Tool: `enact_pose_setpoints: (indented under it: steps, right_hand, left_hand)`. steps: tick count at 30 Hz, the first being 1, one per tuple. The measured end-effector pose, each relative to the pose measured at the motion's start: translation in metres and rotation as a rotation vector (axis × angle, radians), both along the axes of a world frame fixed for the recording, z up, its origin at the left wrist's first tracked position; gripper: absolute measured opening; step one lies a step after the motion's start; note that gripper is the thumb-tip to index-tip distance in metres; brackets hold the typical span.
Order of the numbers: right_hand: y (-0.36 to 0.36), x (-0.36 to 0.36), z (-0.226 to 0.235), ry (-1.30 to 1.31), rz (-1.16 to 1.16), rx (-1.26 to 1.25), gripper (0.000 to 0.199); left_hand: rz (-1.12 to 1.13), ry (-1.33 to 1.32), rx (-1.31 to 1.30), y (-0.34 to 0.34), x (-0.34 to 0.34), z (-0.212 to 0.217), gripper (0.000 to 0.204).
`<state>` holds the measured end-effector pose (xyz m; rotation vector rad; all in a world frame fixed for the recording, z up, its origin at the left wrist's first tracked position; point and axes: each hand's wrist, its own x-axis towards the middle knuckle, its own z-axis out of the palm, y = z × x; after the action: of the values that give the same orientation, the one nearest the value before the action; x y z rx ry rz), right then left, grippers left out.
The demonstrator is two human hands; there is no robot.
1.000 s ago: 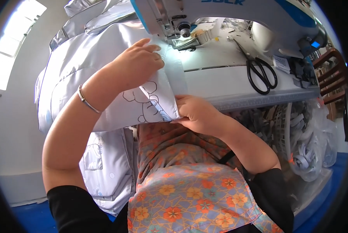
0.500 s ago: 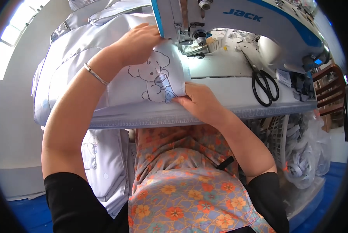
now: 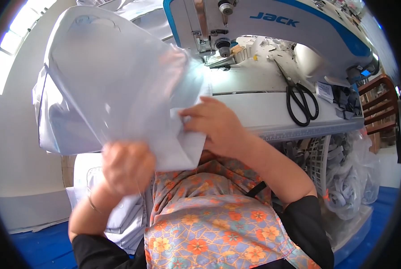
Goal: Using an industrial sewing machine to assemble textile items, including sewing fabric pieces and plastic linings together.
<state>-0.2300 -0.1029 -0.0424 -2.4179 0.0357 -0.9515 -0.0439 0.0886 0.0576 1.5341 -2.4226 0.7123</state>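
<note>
A large piece of pale grey-white fabric [image 3: 115, 85] is lifted off the table and folded over toward me, its drawn dog picture turned out of sight. My left hand [image 3: 128, 167], smeared by motion, is closed on its near edge at the lower left. On the right side, my right hand [image 3: 216, 125] grips the cloth near a corner, the fingers bent and partly over it. The sewing machine's needle and presser foot area [image 3: 209, 51] stands just beyond the fabric, and the far part of the cloth lies beside it.
Black-handled scissors [image 3: 301, 101] lie on the sewing table [image 3: 254, 110], right of the machine [image 3: 272, 22]. A white basket [image 3: 318, 159] and a clear plastic bag of strips [image 3: 350, 179] stand below. More pale fabric [image 3: 124, 219] hangs at my left knee. A wooden chair [image 3: 382, 103] is at far right.
My left hand has come from beside the machine down toward me, pulling the fabric up and over. The dog picture is hidden now. My right hand has shifted slightly left and nearer me.
</note>
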Motion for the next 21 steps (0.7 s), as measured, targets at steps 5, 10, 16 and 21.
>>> enact_pose_setpoints:
  steps: [5, 10, 16, 21]
  right_hand:
    - [0.041, -0.003, -0.002, -0.074, 0.119, -0.104, 0.018]
    - [0.046, -0.039, -0.031, -0.030, 0.070, 0.134, 0.023]
    - [0.058, -0.050, -0.030, -0.054, 0.062, 0.160, 0.026]
    - [0.066, -0.041, -0.021, -0.003, 0.187, 0.111, 0.026]
  left_hand:
    - [0.185, 0.323, 0.086, 0.069, -0.044, -0.055, 0.019]
    - [0.288, 0.409, -0.087, 0.095, -0.012, -0.042, 0.024]
    - [0.195, 0.354, -0.195, -0.053, 0.005, 0.072, 0.039]
    - [0.396, -0.200, 0.201, -0.185, 0.083, 0.045, 0.072]
